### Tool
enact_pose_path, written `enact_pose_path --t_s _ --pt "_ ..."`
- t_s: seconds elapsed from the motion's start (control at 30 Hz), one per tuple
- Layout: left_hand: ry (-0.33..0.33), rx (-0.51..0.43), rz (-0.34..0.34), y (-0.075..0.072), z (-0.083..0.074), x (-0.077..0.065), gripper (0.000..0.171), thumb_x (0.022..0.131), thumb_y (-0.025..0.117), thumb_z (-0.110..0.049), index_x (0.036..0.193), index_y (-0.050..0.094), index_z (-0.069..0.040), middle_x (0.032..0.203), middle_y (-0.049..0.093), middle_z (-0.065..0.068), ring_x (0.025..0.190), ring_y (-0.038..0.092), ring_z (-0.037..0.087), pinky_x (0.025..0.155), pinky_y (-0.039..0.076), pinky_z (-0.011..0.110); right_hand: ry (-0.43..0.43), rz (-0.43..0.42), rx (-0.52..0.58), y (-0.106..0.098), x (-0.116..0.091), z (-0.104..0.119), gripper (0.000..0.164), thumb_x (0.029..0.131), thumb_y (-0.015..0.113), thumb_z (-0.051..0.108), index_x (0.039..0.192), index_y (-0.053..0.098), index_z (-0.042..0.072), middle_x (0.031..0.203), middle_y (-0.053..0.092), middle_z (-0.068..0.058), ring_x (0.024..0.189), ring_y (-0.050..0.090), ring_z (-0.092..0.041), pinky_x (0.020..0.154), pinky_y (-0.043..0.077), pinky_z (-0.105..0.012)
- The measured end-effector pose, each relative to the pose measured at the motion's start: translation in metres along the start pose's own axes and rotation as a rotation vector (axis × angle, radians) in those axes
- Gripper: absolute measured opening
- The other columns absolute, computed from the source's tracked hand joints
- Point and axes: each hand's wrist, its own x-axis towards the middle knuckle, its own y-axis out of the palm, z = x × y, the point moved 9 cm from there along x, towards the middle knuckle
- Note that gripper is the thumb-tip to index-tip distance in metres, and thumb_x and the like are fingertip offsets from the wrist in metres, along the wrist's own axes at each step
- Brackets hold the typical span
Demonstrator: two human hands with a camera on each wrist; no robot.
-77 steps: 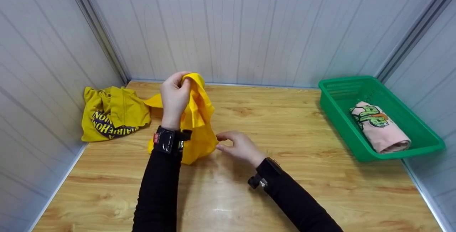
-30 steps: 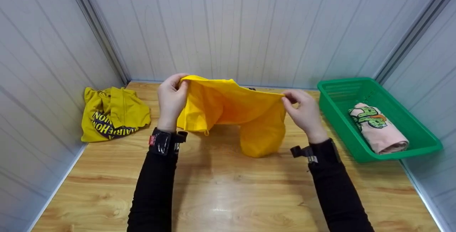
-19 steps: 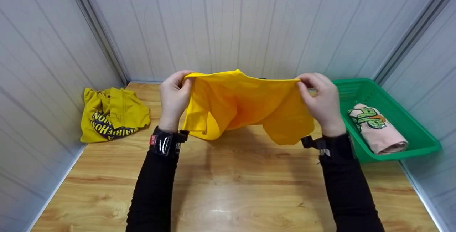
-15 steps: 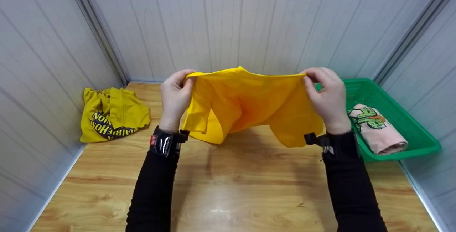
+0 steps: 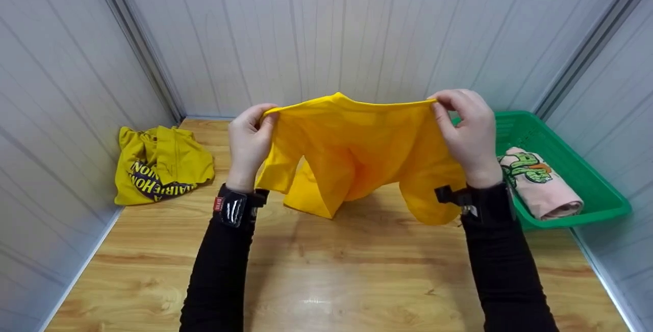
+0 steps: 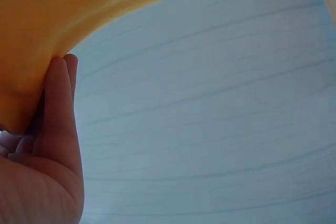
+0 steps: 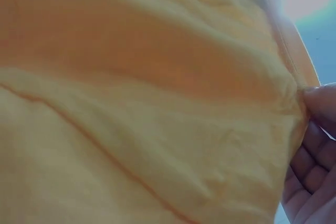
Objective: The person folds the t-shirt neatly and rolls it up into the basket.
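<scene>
A bright yellow T-shirt (image 5: 336, 138) hangs stretched between both hands above the table, its lower part drooping in folds. At its upper left corner the left hand (image 5: 248, 143) pinches the cloth between thumb and fingers. The right hand (image 5: 472, 135) pinches the upper right corner the same way. Up close in the left wrist view, the thumb presses against the yellow cloth (image 6: 68, 3). Cloth with a seam fills most of the right wrist view, and the right hand (image 7: 317, 156) grips its edge at the right.
A mustard-yellow garment with dark printed lettering (image 5: 168, 163) lies crumpled at the left wall. To the right stands a green basket (image 5: 607, 194) holding a rolled pink garment (image 5: 548, 189). Pale panel walls (image 5: 316, 26) close in the wooden table (image 5: 316, 271) at the back and sides.
The right hand took hold of the T-shirt and moved right and up, spreading the cloth from a bunched hang into a wide sheet. The left hand kept its grip nearly in place.
</scene>
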Motion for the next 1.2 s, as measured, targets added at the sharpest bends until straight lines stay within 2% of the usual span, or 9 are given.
enact_pose_path --t_s 0.2,0.37,0.47,0.6,0.8,1.2 --pt "-0.081 0.065 -0.001 -0.002 0.028 -0.003 0.013 0.094 0.065 -0.004 0.099 0.074 0.003 0.083 0.067 0.013 0.065 0.049 0.016 0.059 0.037 0.02 0.001 0.076 0.007 0.025 -0.011 -0.004 0.014 0.097 0.064 0.013 0.101 0.071 0.002 0.096 0.069 -0.011 0.088 0.059 -0.023 0.081 0.045 -0.035" --pt "-0.18 0.106 0.022 -0.002 0.057 -0.008 0.014 0.095 0.064 -0.006 0.102 0.075 0.001 0.082 0.066 0.012 0.067 0.05 0.016 0.059 0.038 0.021 0.031 0.165 0.005 0.051 -0.026 -0.008 0.013 0.096 0.064 0.013 0.101 0.071 0.002 0.096 0.069 -0.011 0.088 0.058 -0.025 0.083 0.044 -0.039" --pt "-0.213 0.144 0.039 -0.002 0.073 -0.012 0.015 0.095 0.063 -0.006 0.103 0.075 -0.001 0.084 0.067 0.012 0.069 0.052 0.017 0.061 0.039 0.023 0.035 0.223 0.001 0.069 -0.038 -0.011 0.012 0.096 0.064 0.011 0.101 0.072 0.003 0.095 0.069 -0.011 0.089 0.059 -0.027 0.083 0.045 -0.041" --pt "-0.219 0.217 0.067 -0.002 0.091 -0.017 0.016 0.096 0.063 -0.007 0.105 0.075 -0.001 0.09 0.071 0.013 0.075 0.059 0.023 0.067 0.045 0.029 0.036 0.284 0.017 0.091 -0.052 -0.016 0.01 0.095 0.065 0.008 0.099 0.071 0.002 0.094 0.069 -0.011 0.087 0.06 -0.027 0.081 0.046 -0.043" --pt "-0.222 0.332 0.101 -0.001 0.113 -0.026 0.019 0.096 0.063 -0.009 0.108 0.074 0.001 0.103 0.072 0.018 0.093 0.067 0.032 0.082 0.052 0.043 0.073 0.383 0.041 0.117 -0.072 -0.018 0.01 0.096 0.064 0.01 0.1 0.071 0.003 0.093 0.067 -0.011 0.086 0.06 -0.026 0.077 0.048 -0.041" --pt "-0.239 0.486 0.2 0.003 0.152 -0.044 0.024 0.094 0.063 -0.012 0.111 0.072 0.001 0.108 0.071 0.019 0.1 0.066 0.038 0.086 0.049 0.05 0.141 0.529 0.056 0.154 -0.102 -0.024 0.011 0.097 0.063 0.013 0.103 0.071 0.007 0.096 0.066 -0.008 0.087 0.061 -0.023 0.078 0.049 -0.039"
